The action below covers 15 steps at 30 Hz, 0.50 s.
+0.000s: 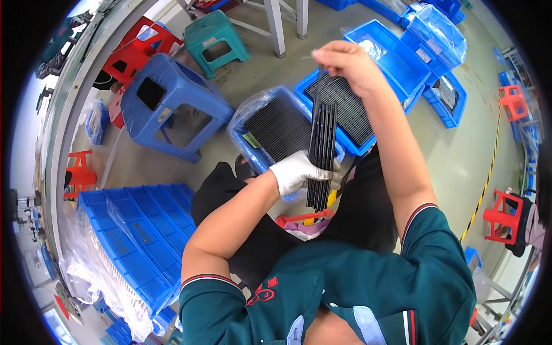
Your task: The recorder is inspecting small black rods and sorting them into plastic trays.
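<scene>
My left hand (296, 174), in a white glove, is closed around a bundle of thin black rods (322, 135) held nearly upright above my lap. My bare right hand (348, 64) is raised beyond the bundle, thumb and fingers pinched together. One thin dark rod (318, 89) reaches up from the bundle to those fingertips, higher than the others. Beyond my knees, a blue crate lined with clear plastic (234, 127) holds rows of similar black rods (279, 127). To its right, another blue crate (300, 87) holds more dark rods (345, 109), partly hidden by my right forearm.
A blue stool (172, 106) with a dark flat object on it and a green stool (215, 43) stand at the far left. Stacked blue crates (138, 241) rise at near left. More blue bins (397, 63) sit at far right. A red stool (503, 217) stands on the right.
</scene>
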Each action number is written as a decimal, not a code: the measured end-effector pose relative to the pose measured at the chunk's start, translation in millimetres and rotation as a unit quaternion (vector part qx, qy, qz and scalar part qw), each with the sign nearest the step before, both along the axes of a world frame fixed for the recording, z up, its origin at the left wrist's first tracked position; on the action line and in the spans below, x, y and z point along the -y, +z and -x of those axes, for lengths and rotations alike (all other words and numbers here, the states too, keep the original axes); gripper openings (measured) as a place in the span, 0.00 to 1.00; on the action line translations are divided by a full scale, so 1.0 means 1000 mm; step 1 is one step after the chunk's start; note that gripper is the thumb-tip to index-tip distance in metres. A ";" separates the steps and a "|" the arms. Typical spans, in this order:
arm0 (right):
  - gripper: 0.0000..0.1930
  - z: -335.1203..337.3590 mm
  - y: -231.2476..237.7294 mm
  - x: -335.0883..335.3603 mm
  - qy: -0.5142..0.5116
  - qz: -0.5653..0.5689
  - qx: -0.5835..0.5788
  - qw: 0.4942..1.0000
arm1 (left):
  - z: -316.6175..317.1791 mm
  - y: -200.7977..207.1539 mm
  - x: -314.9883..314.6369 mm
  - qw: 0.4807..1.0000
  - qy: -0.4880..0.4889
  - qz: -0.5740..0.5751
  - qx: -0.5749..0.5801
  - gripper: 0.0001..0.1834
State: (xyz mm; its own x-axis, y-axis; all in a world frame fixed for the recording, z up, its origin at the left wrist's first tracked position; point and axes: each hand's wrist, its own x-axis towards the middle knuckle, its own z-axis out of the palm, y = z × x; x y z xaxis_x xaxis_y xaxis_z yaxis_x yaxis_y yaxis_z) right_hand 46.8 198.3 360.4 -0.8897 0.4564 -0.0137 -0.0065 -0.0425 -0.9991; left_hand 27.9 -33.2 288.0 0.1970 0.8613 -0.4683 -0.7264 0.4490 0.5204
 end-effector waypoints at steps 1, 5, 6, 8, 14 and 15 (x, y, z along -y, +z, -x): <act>0.11 -0.003 0.006 -0.007 -0.037 0.027 -0.032 0.998 | -0.001 -0.001 0.000 1.000 0.004 0.005 0.007 0.19; 0.11 -0.027 0.028 -0.027 -0.160 0.060 -0.161 0.972 | 0.000 -0.004 0.002 0.999 0.029 -0.002 0.046 0.20; 0.11 -0.031 0.029 -0.027 -0.198 0.061 -0.187 0.960 | 0.002 -0.003 0.001 0.996 0.073 -0.032 0.047 0.20; 0.10 -0.036 0.028 -0.019 -0.220 0.073 -0.214 0.949 | 0.011 0.000 -0.001 0.983 0.151 -0.065 0.079 0.20; 0.08 -0.032 0.017 0.045 -0.192 -0.008 -0.228 0.955 | 0.049 0.017 -0.020 0.911 0.338 -0.153 0.182 0.15; 0.07 -0.034 0.016 0.056 -0.177 -0.052 -0.209 0.960 | 0.053 0.019 -0.019 0.906 0.365 -0.132 0.170 0.16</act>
State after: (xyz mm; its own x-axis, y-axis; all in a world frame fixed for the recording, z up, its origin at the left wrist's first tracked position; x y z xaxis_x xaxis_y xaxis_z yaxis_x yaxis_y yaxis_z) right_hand 80.9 142.6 376.7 -0.5968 0.7108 0.3723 -0.4030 0.1357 -0.9051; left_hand -25.0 -13.7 307.4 -0.3761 0.8934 -0.2457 -0.9178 -0.3230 0.2307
